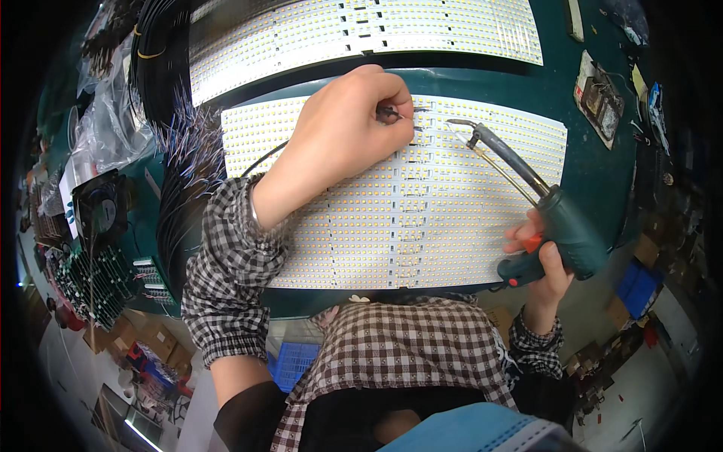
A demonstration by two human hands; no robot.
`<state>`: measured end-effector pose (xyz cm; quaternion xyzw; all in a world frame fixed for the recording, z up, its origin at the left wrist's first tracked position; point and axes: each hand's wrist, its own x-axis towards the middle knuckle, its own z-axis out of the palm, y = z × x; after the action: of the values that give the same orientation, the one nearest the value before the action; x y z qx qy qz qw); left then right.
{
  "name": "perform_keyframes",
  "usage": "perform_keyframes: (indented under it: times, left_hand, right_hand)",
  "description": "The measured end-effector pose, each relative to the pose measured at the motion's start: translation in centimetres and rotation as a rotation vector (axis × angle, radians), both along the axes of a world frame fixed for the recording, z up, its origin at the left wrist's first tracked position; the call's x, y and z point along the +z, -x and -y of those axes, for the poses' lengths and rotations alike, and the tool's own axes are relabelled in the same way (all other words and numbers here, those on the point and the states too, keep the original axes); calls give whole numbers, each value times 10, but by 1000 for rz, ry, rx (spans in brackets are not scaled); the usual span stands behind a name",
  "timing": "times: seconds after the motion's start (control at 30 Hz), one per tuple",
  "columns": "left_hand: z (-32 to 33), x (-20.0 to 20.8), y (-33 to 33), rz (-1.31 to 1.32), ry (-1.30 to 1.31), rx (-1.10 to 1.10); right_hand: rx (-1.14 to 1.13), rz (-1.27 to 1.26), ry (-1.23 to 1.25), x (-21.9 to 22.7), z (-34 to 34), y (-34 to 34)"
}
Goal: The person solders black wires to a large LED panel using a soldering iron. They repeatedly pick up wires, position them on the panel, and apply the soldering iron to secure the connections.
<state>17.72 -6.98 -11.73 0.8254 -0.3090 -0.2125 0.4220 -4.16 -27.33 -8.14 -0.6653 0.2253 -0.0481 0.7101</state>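
Note:
A white LED board panel (354, 211), covered in rows of small yellowish LEDs, lies on the green table in front of me. My left hand (354, 113) is closed in a pinch over its upper middle, gripping a thin black cable (263, 160) that trails back beneath my wrist. The cable's end points right, toward the column of pads down the panel's centre. In my right hand (544, 252) is a dark green soldering gun (574, 232) with a red trigger. Its tip (456, 121) hovers just right of that column; whether it touches the board I cannot tell.
Another LED panel (376, 34) lies at the far side. Bundled black cables (162, 60) with frayed wire ends (188, 132) lie on the left, near clear plastic bags (113, 128). A stained solder tray (599, 98) sits far right. Green circuit boards (94, 282) are stacked at lower left.

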Motion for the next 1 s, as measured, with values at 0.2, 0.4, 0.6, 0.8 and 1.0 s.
perform_keyframes:
  times: [0.2,0.4,0.6,0.8,1.0]
  left_hand:
    - [0,-1,-1,-25,6,0]
    - [1,1,2,21,-15,12]
    - [1,0,3,38,-13,28]
    - [0,-3,3,27,16,40]
    - [2,0,5,40,9,49]
  right_hand:
    - [7,-16,18,0,-6,-2]
    - [34,-35,-29,3,-7,-4]
    - [80,-15,18,0,-8,-4]
    - [93,-43,12,0,-8,-5]
    - [99,-85,43,2,-10,-5]
